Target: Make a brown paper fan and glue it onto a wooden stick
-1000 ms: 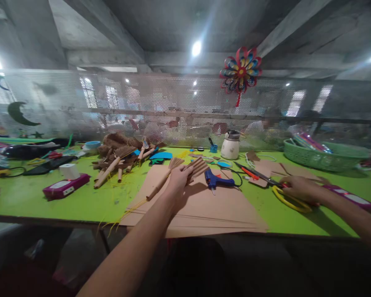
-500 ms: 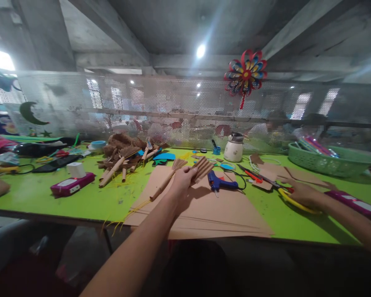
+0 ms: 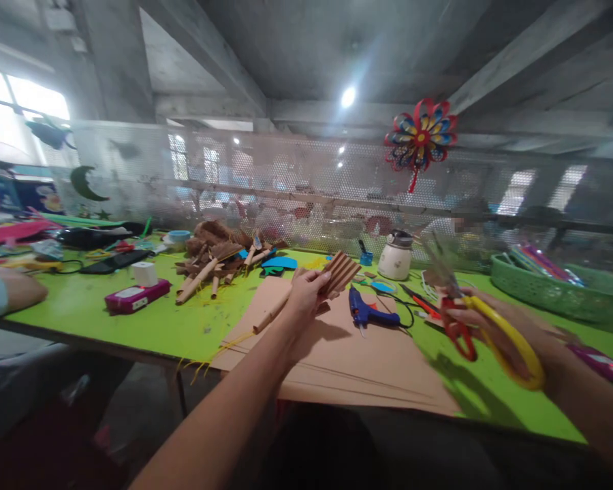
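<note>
My left hand [image 3: 307, 291] pinches a folded piece of striped, corrugated brown paper [image 3: 344, 269] between thumb and fingers. Below it lie large flat sheets of brown paper [image 3: 357, 381]. A thin rolled paper tube [image 3: 272, 313] with yellow strands rests beside that hand, its upper part hidden behind it. On the right, my right hand [image 3: 524, 327] is closed on scissors [image 3: 511, 347] with one yellow and one red handle loop. They are above the table, the blurred blades pointing up and away. A blue glue gun [image 3: 372, 313] lies on the sheets between my hands.
Brown paper tubes and scraps [image 3: 212, 262] are heaped at the back left. A purple power strip [image 3: 137, 296] holds a white plug. At the back stand a white jar [image 3: 395, 257] and a green basket [image 3: 556, 292]. Another person's arm [image 3: 20, 289] rests at far left.
My right hand has lifted the scissors off the table and brought them up and inward. My left hand still holds the corrugated paper. The view has shifted slightly.
</note>
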Demonstrator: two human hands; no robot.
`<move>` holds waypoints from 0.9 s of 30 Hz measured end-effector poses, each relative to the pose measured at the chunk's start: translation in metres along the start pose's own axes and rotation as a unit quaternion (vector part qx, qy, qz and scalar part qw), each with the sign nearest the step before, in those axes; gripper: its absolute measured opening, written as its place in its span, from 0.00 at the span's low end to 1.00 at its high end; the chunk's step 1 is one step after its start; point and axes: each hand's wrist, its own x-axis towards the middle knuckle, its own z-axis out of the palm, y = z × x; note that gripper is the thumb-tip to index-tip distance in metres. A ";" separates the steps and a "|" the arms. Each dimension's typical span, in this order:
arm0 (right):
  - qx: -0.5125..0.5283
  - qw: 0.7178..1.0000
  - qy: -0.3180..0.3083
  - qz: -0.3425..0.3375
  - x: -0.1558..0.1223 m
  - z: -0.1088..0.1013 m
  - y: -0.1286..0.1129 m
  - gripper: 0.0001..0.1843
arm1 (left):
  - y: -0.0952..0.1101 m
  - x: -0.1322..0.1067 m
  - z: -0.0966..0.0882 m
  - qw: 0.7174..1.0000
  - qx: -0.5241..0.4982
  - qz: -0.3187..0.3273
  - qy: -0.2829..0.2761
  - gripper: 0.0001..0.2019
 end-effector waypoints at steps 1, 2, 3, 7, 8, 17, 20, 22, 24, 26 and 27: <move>0.046 0.995 -0.091 0.006 -0.011 0.015 -0.013 0.11 | 0.007 -0.001 0.002 1.000 -0.013 0.024 0.001 0.11; 0.073 0.989 -0.132 0.008 -0.021 0.030 -0.024 0.15 | 0.014 -0.001 0.004 0.999 -0.026 0.047 0.003 0.12; 0.088 0.982 -0.166 0.016 -0.029 0.044 -0.033 0.18 | 0.021 -0.002 0.005 0.997 -0.039 0.067 0.004 0.12; 0.048 0.976 -0.208 -0.034 -0.042 0.087 -0.043 0.28 | 0.048 -0.010 0.010 0.992 -0.059 0.110 -0.004 0.11; 0.041 0.977 -0.205 -0.046 -0.043 0.094 -0.041 0.29 | 0.052 -0.014 0.011 0.992 -0.056 0.110 -0.007 0.11; 0.060 0.980 -0.172 -0.075 -0.062 0.112 -0.035 0.28 | 0.059 -0.041 0.029 0.997 -0.029 0.074 -0.007 0.07; 0.080 0.981 -0.165 -0.071 -0.068 0.112 -0.035 0.28 | 0.058 -0.046 0.032 0.998 0.003 0.061 0.000 0.08; 0.093 0.980 -0.159 -0.068 -0.071 0.112 -0.034 0.28 | 0.057 -0.049 0.034 0.999 0.024 0.048 0.003 0.08; 0.105 0.981 -0.145 -0.071 -0.073 0.113 -0.032 0.28 | 0.057 -0.050 0.035 0.999 0.033 0.039 0.004 0.09; 0.117 0.981 -0.139 -0.076 -0.074 0.114 -0.031 0.28 | 0.056 -0.051 0.035 0.999 0.034 0.037 0.004 0.09; 0.120 0.979 -0.143 -0.079 -0.075 0.114 -0.030 0.28 | 0.056 -0.052 0.036 0.999 0.032 0.038 0.004 0.09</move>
